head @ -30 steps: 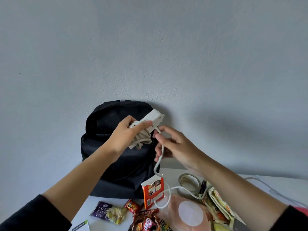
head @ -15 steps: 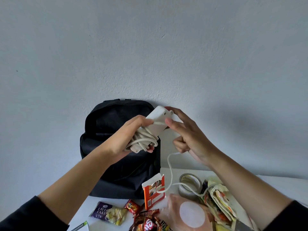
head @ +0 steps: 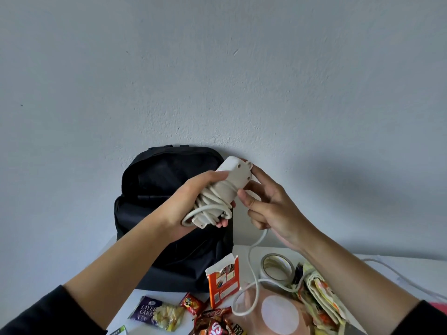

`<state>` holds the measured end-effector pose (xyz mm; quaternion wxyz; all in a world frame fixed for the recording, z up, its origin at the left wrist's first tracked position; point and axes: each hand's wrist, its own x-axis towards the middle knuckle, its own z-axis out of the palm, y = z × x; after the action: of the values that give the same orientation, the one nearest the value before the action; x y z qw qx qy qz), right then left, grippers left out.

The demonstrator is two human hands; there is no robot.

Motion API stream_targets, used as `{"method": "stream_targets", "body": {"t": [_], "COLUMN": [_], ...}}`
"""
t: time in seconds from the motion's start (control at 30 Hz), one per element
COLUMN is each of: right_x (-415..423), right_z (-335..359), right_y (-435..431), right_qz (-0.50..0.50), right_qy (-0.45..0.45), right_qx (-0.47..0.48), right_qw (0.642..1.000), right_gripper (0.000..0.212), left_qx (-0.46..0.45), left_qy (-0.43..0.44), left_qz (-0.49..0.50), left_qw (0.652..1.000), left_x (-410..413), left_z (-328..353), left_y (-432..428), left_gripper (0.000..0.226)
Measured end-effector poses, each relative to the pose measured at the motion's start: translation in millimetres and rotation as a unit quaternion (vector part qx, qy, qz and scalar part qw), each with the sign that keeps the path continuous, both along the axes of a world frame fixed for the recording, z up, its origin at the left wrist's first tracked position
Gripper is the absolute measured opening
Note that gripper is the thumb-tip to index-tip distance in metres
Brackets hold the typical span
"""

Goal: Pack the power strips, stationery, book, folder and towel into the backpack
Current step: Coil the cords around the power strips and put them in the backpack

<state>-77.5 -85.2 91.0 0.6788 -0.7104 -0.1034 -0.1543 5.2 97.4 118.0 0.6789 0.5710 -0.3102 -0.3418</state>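
- Behind everything, a plain pale grey wall (head: pixel 217 68); below it, a white table (head: pixel 391 267).
- Upright on the table and touching the wall: a black backpack (head: pixel 154 189).
- Readable on the purple snack packet (head: pixel 157 313) at the near edge: "LAYER CAKE". On the brown wrapper (head: pixel 212 315) beside it: "BARS". Print on the orange box (head: pixel 225 279) and the red wrapper (head: pixel 192 303) too small to read.
- Held in the air in front of the backpack's upper right: a white power strip (head: pixel 232 182), long axis slanted, lower end down-left, upper end pointing up-right toward the wall.
- Wound round its lower half: the white cord (head: pixel 252 262), loose tail dropping to the table past a tape roll (head: pixel 277 267).
- Clenched round strip and coils: the left grip (head: pixel 191 201).
- At the strip's upper end: the right grip (head: pixel 273 206), thumb and forefinger touching the strip, lower fingers curled round the cord.
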Motion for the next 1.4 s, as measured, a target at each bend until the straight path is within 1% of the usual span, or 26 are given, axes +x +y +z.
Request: {"method": "stream_targets", "body": {"t": [0.07, 0.1, 0.13, 0.2, 0.27, 0.37, 0.43, 0.47, 0.5, 0.53, 0.57, 0.6, 0.63, 0.7, 0.73, 0.8, 0.87, 0.9, 0.97, 1.0, 1.07, 1.1, 1.17, 1.2, 1.33, 1.4], "right_x": [3.0, 4.6, 5.6, 5.9, 6.0, 10.0, 12.8, 13.7, 14.4, 16.0, 18.4, 22.4, 26.1, 30.1, 29.8, 25.0, 17.0, 11.1, 0.5, -3.6, -7.5, -8.9, -12.4, -15.2, -26.0, -27.5], "right_z": [-5.3, -9.3, -13.0, -21.2, -27.2, -27.8, -24.4, -21.6, -18.2, -13.8, -9.7, -7.1, -4.3, 2.9, 7.0, 15.0, 23.8, 27.7, 30.7, 29.6, 22.0, 18.4, 14.2, 14.0, 11.2, 8.8], "right_y": [3.0, 3.8, 4.2, 3.9, 1.8, -3.1, -9.4, -12.6, -15.4, -18.8, -23.2, -28.2, -31.7, -31.3, -27.8, -18.2, -7.9, -2.5, 6.0, 8.8, 12.0, 11.0, 7.3, 6.9, 13.5, 16.8], "right_qz": [-0.008, -0.015, -0.023, -0.015, 0.021, 0.038, 0.012, -0.006, -0.02, -0.046, -0.077, -0.103, -0.118, -0.14, -0.139, -0.124, -0.076, -0.034, 0.038, 0.047, 0.017, -0.003, -0.025, -0.038, -0.106, -0.134], "right_qy": [0.011, 0.023, 0.032, 0.028, 0.031, 0.049, 0.075, 0.088, 0.099, 0.107, 0.098, 0.08, 0.059, 0.048, 0.057, 0.079, 0.104, 0.126, 0.158, 0.151, 0.102, 0.078, 0.047, 0.03, -0.063, -0.101], "right_qx": [0.031, 0.039, 0.031, -0.021, -0.081, -0.197, -0.273, -0.308, -0.338, -0.37, -0.413, -0.463, -0.504, -0.547, -0.548, -0.531, -0.502, -0.483, -0.43, -0.402, -0.335, -0.283, -0.188, -0.171, -0.179, -0.183], "right_qw": [0.999, 0.999, 0.999, 0.999, 0.996, 0.978, 0.959, 0.947, 0.936, 0.922, 0.902, 0.877, 0.854, 0.824, 0.823, 0.835, 0.855, 0.866, 0.888, 0.902, 0.937, 0.956, 0.981, 0.984, 0.976, 0.969], "right_gripper": [0.067, 0.067, 0.062, 0.042, 0.055, 0.058, 0.059, 0.051, 0.036, 0.022, 0.02, 0.026, 0.034, 0.055, 0.057, 0.046, 0.026, 0.02, 0.021, 0.023, 0.028, 0.03, 0.029, 0.028, 0.023, 0.02], "left_qx": [-0.025, -0.044, -0.061, -0.068, -0.057, -0.037, -0.009, 0.013, 0.039, 0.071, 0.114, 0.164, 0.222, 0.327, 0.358, 0.385, 0.393, 0.391, 0.357, 0.33, 0.281, 0.259, 0.218, 0.2, 0.147, 0.13], "left_qy": [0.013, 0.014, 0.009, -0.011, -0.021, -0.032, -0.062, -0.09, -0.12, -0.15, -0.179, -0.215, -0.265, -0.356, -0.381, -0.418, -0.447, -0.456, -0.444, -0.435, -0.416, -0.401, -0.376, -0.37, -0.345, -0.329], "left_qz": [0.012, 0.015, 0.014, 0.005, -0.024, -0.074, -0.097, -0.108, -0.118, -0.128, -0.141, -0.153, -0.163, -0.164, -0.152, -0.128, -0.107, -0.087, -0.011, 0.03, 0.091, 0.108, 0.132, 0.144, 0.149, 0.139], "left_qw": [1.0, 0.999, 0.998, 0.998, 0.998, 0.996, 0.993, 0.99, 0.985, 0.978, 0.967, 0.95, 0.924, 0.86, 0.839, 0.813, 0.796, 0.795, 0.822, 0.837, 0.86, 0.872, 0.891, 0.896, 0.915, 0.925], "left_x": [2.2, 4.8, 8.2, 12.8, 15.2, 18.5, 21.7, 23.6, 25.1, 27.3, 27.6, 26.3, 22.9, 13.1, 8.2, 1.3, 2.4, 5.1, 14.7, 19.7, 26.0, 27.1, 26.6, 26.8, 25.1, 26.5], "left_z": [0.8, 1.9, 3.4, 6.8, 8.3, 8.1, 7.6, 6.8, 6.0, 4.7, 4.4, 3.4, 3.1, 1.0, -1.0, -5.2, -15.5, -21.5, -33.8, -37.9, -38.6, -36.4, -30.7, -28.3, -21.8, -17.7], "left_y": [0.3, 1.3, 2.3, 4.8, 7.5, 12.6, 15.5, 16.9, 19.1, 20.6, 21.7, 21.9, 20.4, 12.5, 7.3, -0.9, -2.8, -3.0, -2.2, -1.7, 0.4, 1.8, 4.9, 6.5, 8.5, 10.5], "left_gripper": [0.039, 0.036, 0.036, 0.045, 0.044, 0.039, 0.038, 0.038, 0.039, 0.043, 0.049, 0.056, 0.063, 0.076, 0.081, 0.087, 0.075, 0.067, 0.053, 0.051, 0.061, 0.068, 0.072, 0.07, 0.069, 0.076]}}
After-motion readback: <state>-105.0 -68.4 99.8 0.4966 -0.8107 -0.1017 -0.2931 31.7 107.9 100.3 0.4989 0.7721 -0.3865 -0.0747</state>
